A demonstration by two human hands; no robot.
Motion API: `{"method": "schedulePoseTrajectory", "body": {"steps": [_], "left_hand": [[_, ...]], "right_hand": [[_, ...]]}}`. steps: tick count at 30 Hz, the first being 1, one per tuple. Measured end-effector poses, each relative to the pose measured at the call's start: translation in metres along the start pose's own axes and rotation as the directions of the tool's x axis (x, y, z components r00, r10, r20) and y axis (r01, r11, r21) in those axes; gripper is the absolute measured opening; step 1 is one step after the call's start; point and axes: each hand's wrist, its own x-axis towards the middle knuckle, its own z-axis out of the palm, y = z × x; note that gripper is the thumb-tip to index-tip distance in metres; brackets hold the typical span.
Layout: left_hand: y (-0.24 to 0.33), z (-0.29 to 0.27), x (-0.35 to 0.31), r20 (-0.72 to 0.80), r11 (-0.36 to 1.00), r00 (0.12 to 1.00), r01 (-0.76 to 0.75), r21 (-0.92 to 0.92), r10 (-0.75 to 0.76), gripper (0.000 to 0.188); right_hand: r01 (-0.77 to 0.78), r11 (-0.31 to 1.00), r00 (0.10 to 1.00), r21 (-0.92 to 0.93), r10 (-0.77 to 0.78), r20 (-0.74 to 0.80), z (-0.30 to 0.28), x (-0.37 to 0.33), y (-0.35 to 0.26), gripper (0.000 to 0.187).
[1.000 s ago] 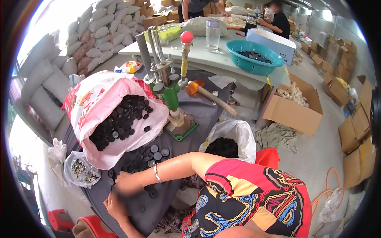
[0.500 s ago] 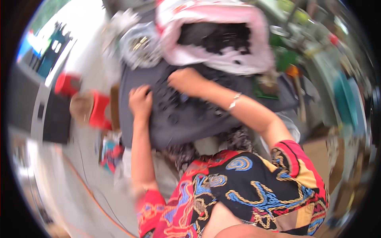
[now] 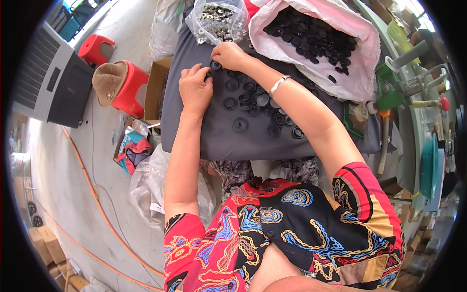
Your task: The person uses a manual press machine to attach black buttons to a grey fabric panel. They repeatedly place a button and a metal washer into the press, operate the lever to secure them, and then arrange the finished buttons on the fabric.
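Observation:
Several round black plastic caps [image 3: 240, 124] with raised rims lie loose on the dark grey cloth of the table [image 3: 194, 146]. My right hand [image 3: 230, 56] pinches a black cap at its fingertips, near the far side of the table. Close beside it on the left, my left hand [image 3: 196, 90] has its fingers curled with the thumb near the index finger; a dark piece shows at the fingertips, too small to make out. Past my hands, a clear plastic bag [image 3: 242, 24] holds small metal rings. An open white-pink woven sack [image 3: 357, 80] holds many small black discs.
To the left stand a cardboard box [image 3: 156, 90], a red stool [image 3: 129, 92] with a tan hat [image 3: 108, 82] on it, and a grey air cooler [image 3: 61, 73]. At the right is a green metal hand press [image 3: 389, 87]. An orange hose [image 3: 87, 177] crosses the floor.
My hands have come together near the far left of the table, the right one now holding a black cap. The view has shifted and is sharper, showing the bag and sack further right.

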Motion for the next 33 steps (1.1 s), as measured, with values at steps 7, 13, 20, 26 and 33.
{"method": "schedulePoseTrajectory", "body": {"steps": [7, 13, 20, 26, 33], "left_hand": [[0.006, -0.014, -0.005, 0.038, 0.963, 0.984, -0.165, -0.213, 0.177, 0.021], [0.011, -0.012, -0.009, 0.201, 0.968, 0.95, -0.215, -0.133, 0.238, 0.023], [0.003, -0.005, -0.007, 0.233, 0.979, 0.956, -0.196, 0.05, 0.179, 0.023], [-0.006, -0.007, -0.005, 0.154, 0.989, 0.979, -0.14, 0.048, 0.131, 0.021], [0.008, -0.018, -0.002, 0.073, 0.967, 0.975, -0.196, -0.161, 0.21, 0.021]], "right_hand": [[0.182, 0.972, 0.981, -0.152, -0.19, -0.044, -0.025, -0.031, 0.008, 0.021], [0.208, 0.944, 0.978, -0.255, -0.194, 0.081, -0.033, -0.085, 0.0, 0.019], [0.222, 0.94, 0.975, -0.26, -0.215, 0.053, -0.012, -0.066, 0.002, 0.015], [0.243, 0.927, 0.969, -0.285, -0.246, 0.027, -0.004, -0.049, -0.013, 0.017], [0.183, 0.952, 0.939, -0.246, -0.243, -0.242, -0.04, -0.056, 0.022, 0.016]]}}
